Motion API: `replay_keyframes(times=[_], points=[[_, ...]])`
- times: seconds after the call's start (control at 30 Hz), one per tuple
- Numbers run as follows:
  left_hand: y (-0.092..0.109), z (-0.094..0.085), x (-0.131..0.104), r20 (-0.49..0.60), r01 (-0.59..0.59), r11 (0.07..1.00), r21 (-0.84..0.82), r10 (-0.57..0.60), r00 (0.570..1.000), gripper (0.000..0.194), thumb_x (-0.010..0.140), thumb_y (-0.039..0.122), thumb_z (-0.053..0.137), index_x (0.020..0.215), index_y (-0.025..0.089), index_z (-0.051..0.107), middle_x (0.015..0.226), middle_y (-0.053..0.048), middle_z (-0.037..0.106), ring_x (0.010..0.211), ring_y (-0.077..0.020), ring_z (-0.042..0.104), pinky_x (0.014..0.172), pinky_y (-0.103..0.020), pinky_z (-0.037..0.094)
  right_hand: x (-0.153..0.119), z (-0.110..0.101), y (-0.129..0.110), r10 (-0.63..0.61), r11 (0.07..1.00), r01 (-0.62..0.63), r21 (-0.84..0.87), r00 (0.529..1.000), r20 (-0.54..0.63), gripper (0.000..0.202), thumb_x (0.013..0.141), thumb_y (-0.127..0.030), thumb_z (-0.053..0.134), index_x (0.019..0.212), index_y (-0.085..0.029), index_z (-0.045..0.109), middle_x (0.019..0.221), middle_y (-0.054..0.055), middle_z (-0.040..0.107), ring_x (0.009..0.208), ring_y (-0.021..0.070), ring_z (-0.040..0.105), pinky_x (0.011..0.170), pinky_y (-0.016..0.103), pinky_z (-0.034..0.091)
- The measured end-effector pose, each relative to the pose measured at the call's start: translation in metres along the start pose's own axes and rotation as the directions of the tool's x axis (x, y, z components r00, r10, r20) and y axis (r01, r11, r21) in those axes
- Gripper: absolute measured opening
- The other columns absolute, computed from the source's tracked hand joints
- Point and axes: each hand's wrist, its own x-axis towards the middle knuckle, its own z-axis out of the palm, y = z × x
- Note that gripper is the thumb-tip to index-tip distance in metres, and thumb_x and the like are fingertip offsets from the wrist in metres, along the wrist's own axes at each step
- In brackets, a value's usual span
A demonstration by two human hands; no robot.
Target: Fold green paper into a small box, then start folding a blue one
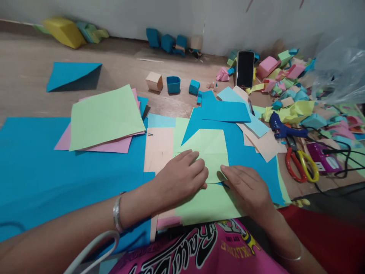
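- Small light-green sheet (216,146), at centre, close to the wearer's body; it lies on a larger green sheet (205,207), with a blue sheet (251,158) showing to the right.
- Left hand (186,171) rests on the small sheet, fingers curled; whether it pinches paper, I cannot tell.
- Right hand (248,188) has its fingers extended, tips at the sheet's lower right edge; its thumb is hidden, so a grip cannot be confirmed.
- The step in hand looks like folding or creasing; the next move probably calls for steady pressure with edges aligned.
- Further right: scissors (303,163) with red and yellow handles, a blue glue gun (285,127); beyond, a phone (245,68) beside heaped folded paper (268,67).
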Motion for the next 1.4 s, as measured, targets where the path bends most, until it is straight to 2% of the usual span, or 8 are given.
replay_keyframes(times=[0.13,0.27,0.4,0.5,0.77,1.0,1.27,1.4], points=[[0.003,-0.005,-0.001,-0.040,-0.093,0.993,0.067,0.096,0.995,0.018,0.097,0.019,0.043,0.095,0.014,0.060,0.092,-0.007,0.063,0.092,-0.0224,0.056,0.074,-0.036,0.046,-0.001,0.000,-0.002,0.002,1.000,-0.002,0.022,1.000,-0.015,0.056,0.086,-0.005,0.058,0.139,-0.016,0.045,0.106,0.011,0.071,0.098,0.0204,0.063,0.083,0.037,0.050],[0.004,-0.005,-0.003,-0.045,-0.109,0.993,0.038,0.111,0.993,0.020,0.094,0.012,0.041,0.090,0.013,0.061,0.082,-0.006,0.062,0.070,-0.0189,0.052,0.056,-0.033,0.040,0.000,-0.003,-0.001,0.021,0.994,-0.022,0.103,1.000,0.011,0.047,0.086,-0.004,0.056,0.131,-0.016,0.053,0.097,0.010,0.070,0.090,0.0194,0.062,0.081,0.036,0.050],[0.004,-0.001,-0.004,-0.054,-0.070,0.998,-0.010,0.069,0.996,0.021,0.094,0.010,0.041,0.088,0.011,0.061,0.082,-0.008,0.063,0.077,-0.0208,0.055,0.063,-0.033,0.044,0.003,-0.007,-0.003,0.065,0.989,-0.067,0.130,0.998,0.016,0.027,0.086,-0.005,0.057,0.110,-0.016,0.063,0.093,0.011,0.067,0.090,0.0210,0.060,0.078,0.037,0.050],[0.005,-0.001,-0.006,-0.058,-0.068,0.997,-0.038,0.066,0.996,0.021,0.094,0.009,0.040,0.090,0.011,0.060,0.084,-0.009,0.063,0.082,-0.0209,0.056,0.069,-0.033,0.046,0.007,-0.009,-0.005,0.107,0.987,-0.104,0.119,0.994,-0.018,0.014,0.086,-0.007,0.057,0.093,-0.017,0.063,0.105,0.014,0.066,0.106,0.0255,0.059,0.084,0.040,0.049],[0.010,-0.002,-0.004,-0.040,-0.018,0.991,-0.132,0.013,0.999,0.018,0.095,0.018,0.047,0.082,0.015,0.060,0.083,-0.006,0.062,0.084,-0.0212,0.054,0.070,-0.034,0.045,0.014,-0.008,-0.010,0.182,0.955,-0.186,0.232,0.983,0.038,0.004,0.090,-0.019,0.058,0.094,-0.019,0.059,0.084,0.006,0.067,0.082,0.0176,0.060,0.074,0.032,0.048],[0.010,-0.002,-0.006,-0.048,-0.034,0.990,-0.135,0.027,0.998,0.019,0.095,0.013,0.046,0.083,0.013,0.061,0.084,-0.007,0.063,0.087,-0.0208,0.054,0.074,-0.033,0.045,0.017,-0.015,-0.005,0.141,0.932,-0.171,0.319,0.983,0.116,0.004,0.088,-0.017,0.059,0.085,-0.019,0.061,0.104,0.009,0.065,0.103,0.0208,0.058,0.090,0.037,0.045],[0.011,-0.001,-0.008,-0.040,-0.060,0.987,-0.151,0.055,0.998,0.019,0.096,0.015,0.046,0.086,0.013,0.061,0.088,-0.007,0.063,0.093,-0.0211,0.054,0.076,-0.033,0.044,0.025,0.001,-0.010,0.339,0.936,-0.337,0.099,0.941,-0.002,0.012,0.090,-0.023,0.058,0.080,-0.019,0.055,0.097,0.009,0.059,0.093,0.0189,0.059,0.074,0.029,0.047],[0.012,-0.003,-0.009,-0.022,-0.060,0.986,-0.155,0.058,0.998,0.017,0.096,0.016,0.046,0.088,0.014,0.061,0.090,-0.007,0.064,0.095,-0.0212,0.054,0.078,-0.034,0.044,0.030,0.008,-0.011,0.352,0.936,-0.352,-0.011,0.936,0.000,0.021,0.091,-0.029,0.057,0.074,-0.020,0.050,0.086,0.007,0.055,0.084,0.0183,0.056,0.065,0.028,0.044]])
